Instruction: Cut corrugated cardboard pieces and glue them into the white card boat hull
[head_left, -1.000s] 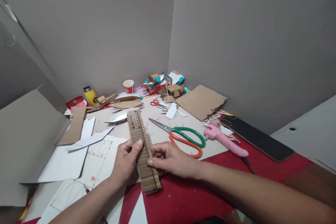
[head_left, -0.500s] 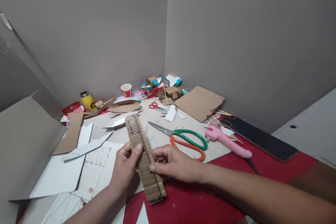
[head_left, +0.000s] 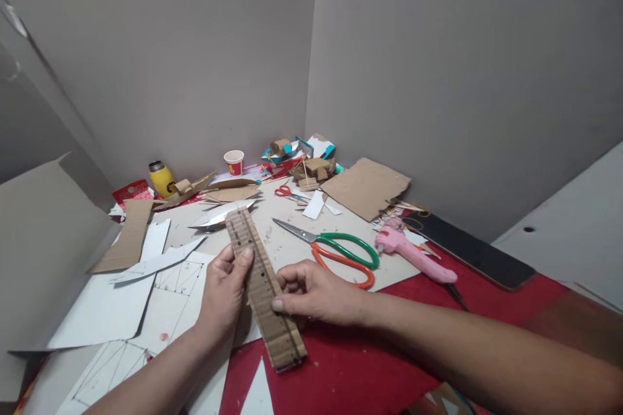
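A long cardboard strip [head_left: 263, 292], marked with dark dots and a dark line along its length, is held tilted above the table. My left hand [head_left: 222, 292] grips its left edge, thumb on the face. On the opposite edge, lower down, my right hand [head_left: 316, 295] pinches the strip between thumb and fingers. The fingers behind the cardboard are partly hidden. Just beyond my right hand lie large scissors [head_left: 335, 249] with one green and one orange handle, blades pointing away to the left. Paper with drawn lines [head_left: 178, 285] lies left of my left hand.
A pink glue gun [head_left: 413, 251] with a dark cord lies right of the scissors, near a long black board [head_left: 472, 249]. Farther back are a cardboard sheet [head_left: 367, 187], small red scissors [head_left: 287, 191], a paper cup [head_left: 234, 163] and a yellow bottle [head_left: 162, 179]. Grey walls meet behind.
The cardboard strip and both hands have shifted slightly left in view; my left thumb sits a little higher on the strip. The whole view has moved slightly. Both hands keep their hold.
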Demonstrator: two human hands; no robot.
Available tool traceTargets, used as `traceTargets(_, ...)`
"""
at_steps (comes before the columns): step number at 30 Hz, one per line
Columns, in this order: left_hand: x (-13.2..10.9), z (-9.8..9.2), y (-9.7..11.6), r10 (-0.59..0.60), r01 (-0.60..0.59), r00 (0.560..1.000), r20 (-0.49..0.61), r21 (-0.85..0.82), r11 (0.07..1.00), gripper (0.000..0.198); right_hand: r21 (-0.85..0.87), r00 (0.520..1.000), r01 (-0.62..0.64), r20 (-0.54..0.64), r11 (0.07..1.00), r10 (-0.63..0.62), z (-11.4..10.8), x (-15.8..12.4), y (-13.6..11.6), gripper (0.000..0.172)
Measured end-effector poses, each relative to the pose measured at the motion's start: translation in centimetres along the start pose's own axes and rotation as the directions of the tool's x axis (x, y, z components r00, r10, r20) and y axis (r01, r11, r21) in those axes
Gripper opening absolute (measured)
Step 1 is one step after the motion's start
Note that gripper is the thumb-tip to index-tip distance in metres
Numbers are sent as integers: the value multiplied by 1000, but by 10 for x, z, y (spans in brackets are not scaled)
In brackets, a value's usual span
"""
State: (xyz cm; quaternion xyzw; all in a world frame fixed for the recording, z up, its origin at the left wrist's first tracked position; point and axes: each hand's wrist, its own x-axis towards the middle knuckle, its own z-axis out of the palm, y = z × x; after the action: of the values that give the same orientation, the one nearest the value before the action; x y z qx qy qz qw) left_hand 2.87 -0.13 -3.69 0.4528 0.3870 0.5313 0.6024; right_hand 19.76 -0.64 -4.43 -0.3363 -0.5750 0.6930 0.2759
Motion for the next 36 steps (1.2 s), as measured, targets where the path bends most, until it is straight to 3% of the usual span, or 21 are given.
traceTargets(10,1,3,5,40,-40,999,-6,-6,999,19,-4,999,39,10,999,-39,0,0,0,43)
traceTargets(19,4,-2,5,-68,70,995,74,-31,997,21,-1,999,32,24,999,-32,-2,1,-2,42)
traceTargets(27,6,-2,5,-65,67,995,76,-28,997,16,45,999,26,17,999,-27,-2,3,3,38)
traceTargets(36,5,0,3,-81,83,994,76,-22,996,18,55,999,32,13,998,-32,-3,3,3,46)
